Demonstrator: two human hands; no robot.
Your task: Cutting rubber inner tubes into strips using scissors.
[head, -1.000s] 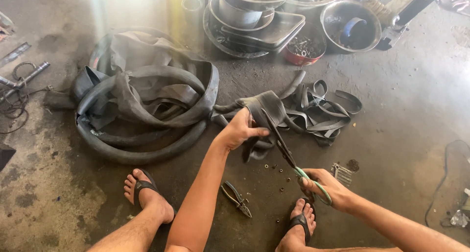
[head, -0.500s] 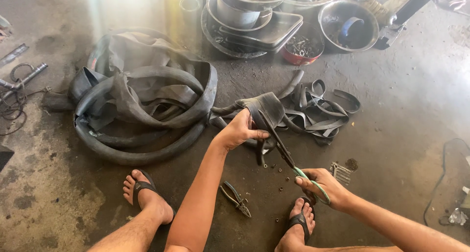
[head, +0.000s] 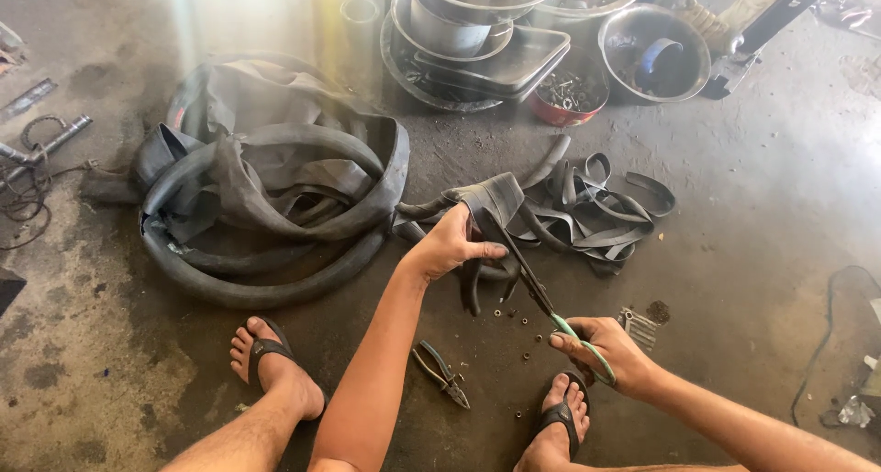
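- Nearest the camera, a seated person's bare legs stretch out over a concrete floor (head: 789, 206), with a black flip-flop on the left foot (head: 271, 366) and on the right foot (head: 560, 417).
- Small pliers (head: 442, 373) lie shut on the floor between the feet.
- The right hand (head: 601, 351) is wrapped around the green handles of a pair of scissors (head: 541, 298), whose dark blades point up and away into the rubber.
- The left hand (head: 451, 244) pinches a flat piece of black inner tube (head: 491, 201) between thumb and fingers, holding it raised just above the floor, right where the blades meet it.
- Judging from this, a clean cut calls for the rubber kept taut by the left hand, fingers clear of the blades, and the scissors following a straight line.
- A few small nuts (head: 514, 318) are scattered on the floor under the scissors.
- Just beyond, to the right, lies a pile of cut rubber strips (head: 606, 211).
- To the left sits a large heap of whole black inner tubes (head: 266, 197).
- Farthest off stand stacked metal basins (head: 477, 32), a red bowl of small hardware (head: 569, 100) and a round metal pan (head: 653, 52).
- The floor is grey, stained and dusty, with bright sunlight glaring in from the top.
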